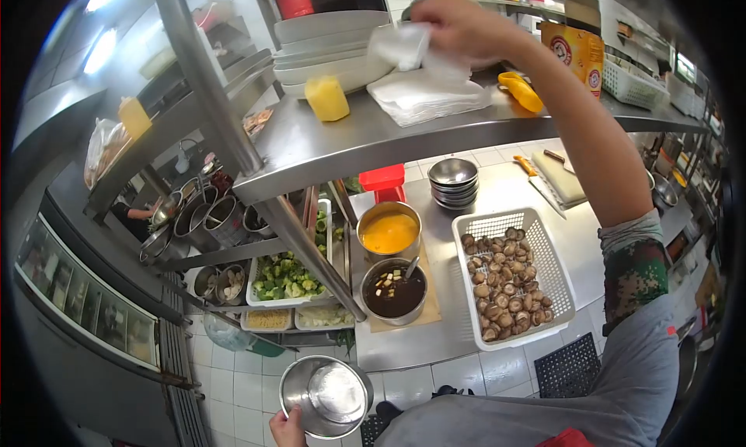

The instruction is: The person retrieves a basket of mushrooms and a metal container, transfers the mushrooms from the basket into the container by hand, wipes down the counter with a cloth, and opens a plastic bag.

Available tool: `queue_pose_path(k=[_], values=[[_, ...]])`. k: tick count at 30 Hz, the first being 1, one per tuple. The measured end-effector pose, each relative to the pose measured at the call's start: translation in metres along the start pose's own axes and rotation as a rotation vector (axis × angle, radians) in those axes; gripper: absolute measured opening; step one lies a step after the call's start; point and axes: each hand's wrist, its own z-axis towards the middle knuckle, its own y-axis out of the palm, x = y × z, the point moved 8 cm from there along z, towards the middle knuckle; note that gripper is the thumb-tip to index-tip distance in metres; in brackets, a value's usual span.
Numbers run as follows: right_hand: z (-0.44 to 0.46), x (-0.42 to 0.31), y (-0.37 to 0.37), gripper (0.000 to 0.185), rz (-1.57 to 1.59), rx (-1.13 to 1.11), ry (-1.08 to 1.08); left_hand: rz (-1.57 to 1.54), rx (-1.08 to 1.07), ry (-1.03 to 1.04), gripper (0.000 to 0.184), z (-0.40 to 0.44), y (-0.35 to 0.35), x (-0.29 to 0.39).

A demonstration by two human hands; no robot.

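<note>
The left hand (pixel 287 428) grips a steel pot (pixel 325 396) by its rim. The right hand (pixel 465 30), fingers curled, grasps a blurred white sheet (pixel 402 46).

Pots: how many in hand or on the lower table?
3: a steel pot held by the left hand, plus, on the lower table, a pot of yellow liquid and, nearer the camera, a pot of dark liquid. The shelf may hide others.

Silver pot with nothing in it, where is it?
In the head view, the empty silver pot is at the bottom, left of centre, its rim held by the left hand, below the pot of dark liquid.
</note>
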Motion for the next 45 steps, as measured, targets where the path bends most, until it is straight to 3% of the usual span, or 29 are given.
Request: queue_pose_path(k=[2,4,6,11,14,18,20,24,30,38,45], values=[[-0.007,0.034,-0.011,0.021,0.830,0.133,0.126,-0.014,-0.015,0.005,0.016,0.007,-0.002,-0.006],[-0.034,0.010,-0.026,0.021,1.152,0.252,0.086,-0.003,-0.033,0.002,0.016,0.016,-0.003,-0.009],[-0.066,-0.059,-0.027,0.021,1.161,0.218,-0.054,-0.061,-0.050,0.004,0.017,0.030,-0.004,-0.019],[-0.138,-0.257,0.034,0.021,1.143,-0.198,-0.450,-0.025,-0.110,-0.002,0.019,0.061,-0.004,-0.014],[-0.159,-0.334,0.077,0.021,1.168,-0.349,-0.541,0.020,-0.164,0.015,0.020,0.083,-0.018,-0.018],[-0.164,-0.411,0.119,0.022,1.187,-0.389,-0.569,0.076,-0.242,-0.005,0.022,0.113,-0.055,-0.042],[-0.163,-0.441,0.135,0.022,1.191,-0.377,-0.561,-0.047,-0.236,0.010,0.016,0.126,-0.077,-0.056],[-0.163,-0.497,0.160,0.023,1.177,-0.346,-0.545,0.051,-0.270,-0.115,0.015,0.154,-0.127,-0.086],[-0.168,-0.558,0.177,0.024,1.120,-0.303,-0.482,0.123,-0.312,-0.117,0.015,0.172,-0.166,-0.085],[-0.198,-0.616,0.151,0.025,1.053,-0.200,-0.445,-0.009,-0.428,-0.037,0.016,0.191,-0.190,-0.107],[-0.264,-0.652,0.101,0.026,0.981,-0.115,-0.424,0.112,-0.410,-0.011,0.018,0.166,-0.218,-0.115]])
